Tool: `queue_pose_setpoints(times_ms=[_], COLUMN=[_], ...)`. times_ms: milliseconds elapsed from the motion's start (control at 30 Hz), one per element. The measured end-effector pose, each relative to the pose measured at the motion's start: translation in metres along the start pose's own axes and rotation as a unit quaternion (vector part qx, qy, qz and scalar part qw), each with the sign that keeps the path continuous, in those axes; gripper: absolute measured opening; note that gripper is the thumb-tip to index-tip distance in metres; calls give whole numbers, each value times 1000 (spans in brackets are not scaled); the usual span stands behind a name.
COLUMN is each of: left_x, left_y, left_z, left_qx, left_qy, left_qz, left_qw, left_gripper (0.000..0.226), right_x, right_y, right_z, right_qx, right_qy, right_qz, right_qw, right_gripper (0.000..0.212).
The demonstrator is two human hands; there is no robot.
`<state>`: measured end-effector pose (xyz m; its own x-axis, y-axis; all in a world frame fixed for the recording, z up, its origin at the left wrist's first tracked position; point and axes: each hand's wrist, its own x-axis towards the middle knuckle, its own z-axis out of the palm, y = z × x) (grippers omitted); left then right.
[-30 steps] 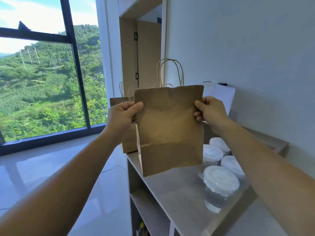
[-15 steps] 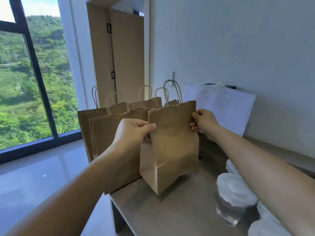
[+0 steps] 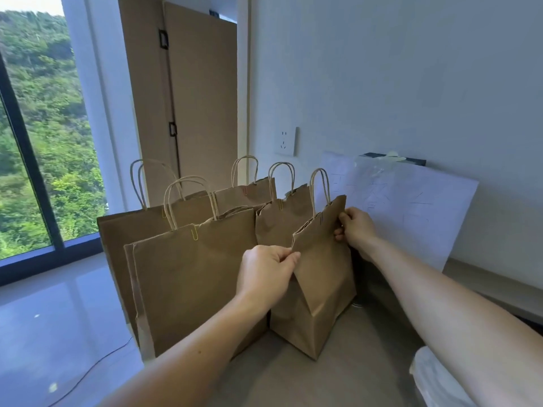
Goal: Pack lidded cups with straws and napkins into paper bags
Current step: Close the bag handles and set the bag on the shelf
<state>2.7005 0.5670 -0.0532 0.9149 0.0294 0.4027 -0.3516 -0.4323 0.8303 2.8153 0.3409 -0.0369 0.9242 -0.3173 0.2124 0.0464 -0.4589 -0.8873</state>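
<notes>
Between my left hand (image 3: pixel 266 274) and my right hand (image 3: pixel 357 227) stands the small paper bag (image 3: pixel 320 277), its base on the counter (image 3: pixel 293 383); the left pinches its near top corner between thumb and curled fingers, and the right pinches the far top edge beside the twine handle (image 3: pixel 320 189). Just left of my left hand, larger paper bags (image 3: pixel 191 283) stand together, the nearest just beside the small one. Under my right forearm a white lidded cup (image 3: pixel 435 380) shows in part.
</notes>
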Motion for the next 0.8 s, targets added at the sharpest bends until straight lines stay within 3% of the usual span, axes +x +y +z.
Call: queue_pose_setpoints(times_ms=[533, 633, 733, 800], left_x=[7, 11, 11, 7], left_y=[-5, -5, -3, 1], left_z=[8, 7, 8, 10], left_qx=[-4, -16, 69, 188], left_qy=[-42, -47, -8, 63], left_qz=[16, 22, 86, 187], left_qw=[999, 999, 994, 962], left_gripper=[14, 13, 47, 70], right_x=[-3, -16, -36, -51], right_y=[7, 4, 3, 4], right_z=[5, 3, -3, -12], right_qx=[45, 3, -16, -48], right_qy=[57, 50, 25, -4], right_qz=[32, 27, 25, 21], right_qw=[997, 998, 999, 999], right_gripper=[24, 46, 70, 73])
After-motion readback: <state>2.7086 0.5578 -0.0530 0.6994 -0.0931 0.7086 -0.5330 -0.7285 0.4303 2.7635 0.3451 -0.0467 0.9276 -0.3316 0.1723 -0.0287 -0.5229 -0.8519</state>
